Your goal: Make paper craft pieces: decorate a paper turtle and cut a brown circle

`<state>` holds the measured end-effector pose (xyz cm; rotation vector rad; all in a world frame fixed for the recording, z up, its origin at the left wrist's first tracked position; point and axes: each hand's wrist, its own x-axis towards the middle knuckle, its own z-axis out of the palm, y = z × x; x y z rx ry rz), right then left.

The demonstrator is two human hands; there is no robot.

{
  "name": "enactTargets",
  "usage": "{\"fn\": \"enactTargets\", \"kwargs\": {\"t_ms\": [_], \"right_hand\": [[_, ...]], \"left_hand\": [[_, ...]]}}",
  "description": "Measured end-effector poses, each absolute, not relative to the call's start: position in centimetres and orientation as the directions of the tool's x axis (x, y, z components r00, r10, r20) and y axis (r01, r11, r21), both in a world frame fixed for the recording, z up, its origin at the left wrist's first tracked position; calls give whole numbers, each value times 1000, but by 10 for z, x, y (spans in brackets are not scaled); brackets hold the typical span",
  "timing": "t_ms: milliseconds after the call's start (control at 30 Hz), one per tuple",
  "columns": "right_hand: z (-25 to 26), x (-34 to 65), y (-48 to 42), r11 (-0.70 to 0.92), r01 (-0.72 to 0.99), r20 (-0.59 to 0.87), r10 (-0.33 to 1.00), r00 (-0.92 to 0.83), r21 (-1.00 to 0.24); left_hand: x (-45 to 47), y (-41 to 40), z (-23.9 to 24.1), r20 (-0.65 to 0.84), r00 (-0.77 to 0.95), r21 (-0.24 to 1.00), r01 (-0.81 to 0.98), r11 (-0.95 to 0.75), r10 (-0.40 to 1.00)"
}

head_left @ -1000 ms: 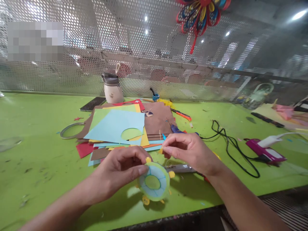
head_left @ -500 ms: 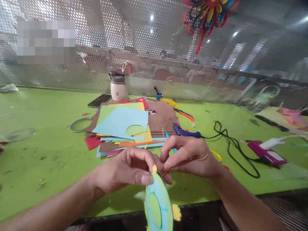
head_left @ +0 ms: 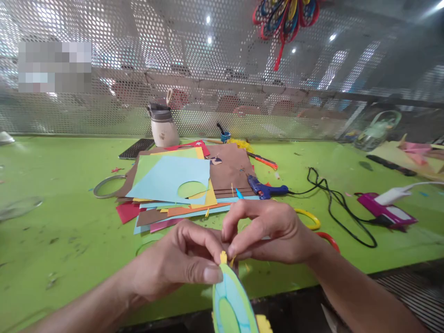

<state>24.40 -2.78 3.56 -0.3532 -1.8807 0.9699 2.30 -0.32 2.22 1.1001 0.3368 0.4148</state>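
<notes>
An oval paper cutout, light blue and green with small scalloped yellow tabs, is held nearly edge-on at the bottom middle. My left hand pinches its upper end, thumb on the patterned face, beside one yellow tab. Close behind that same edge, my right hand has thumb and fingertips together on a small yellow paper piece. Whether this piece is joined to the cutout I cannot tell. The cutout's back and its lower end are out of sight.
Stacked coloured paper lies ahead of my hands. Right of it are a blue glue gun with a black cord, a magenta power strip, and scissors with yellow and red handles. A tape ring, phone and bottle stand left and behind.
The cutout and both hands sit slightly lower in view, and the yellow and red scissor handles show more. My grip on the cutout looks the same.
</notes>
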Motion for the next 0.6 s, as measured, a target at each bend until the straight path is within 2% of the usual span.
{"fn": "enactTargets", "kwargs": {"t_ms": [133, 267, 333, 400, 500, 600], "right_hand": [[38, 243, -27, 639, -130, 608, 620, -496, -758], [39, 242, -28, 630, -102, 596, 652, -469, -770], [39, 244, -30, 598, -56, 558, 705, -438, -799], [39, 246, -32, 540, -20, 501, 767, -401, -842], [41, 247, -35, 431, 9, 392, 829, -399, -902], [43, 246, -35, 333, 60, 275, 856, -438, -941]], "left_hand": [[23, -4, 22, -25, 841, 896, -221, 385, 540], [20, -2, 20, -5, 817, 937, -198, 288, 577], [21, -1, 22, 86, 795, 962, -222, 156, 601], [21, -2, 26, 209, 750, 973, -227, -52, 627], [21, -5, 33, 366, 687, 919, -162, -359, 628], [19, -8, 37, 428, 681, 855, -92, -511, 594]]}}
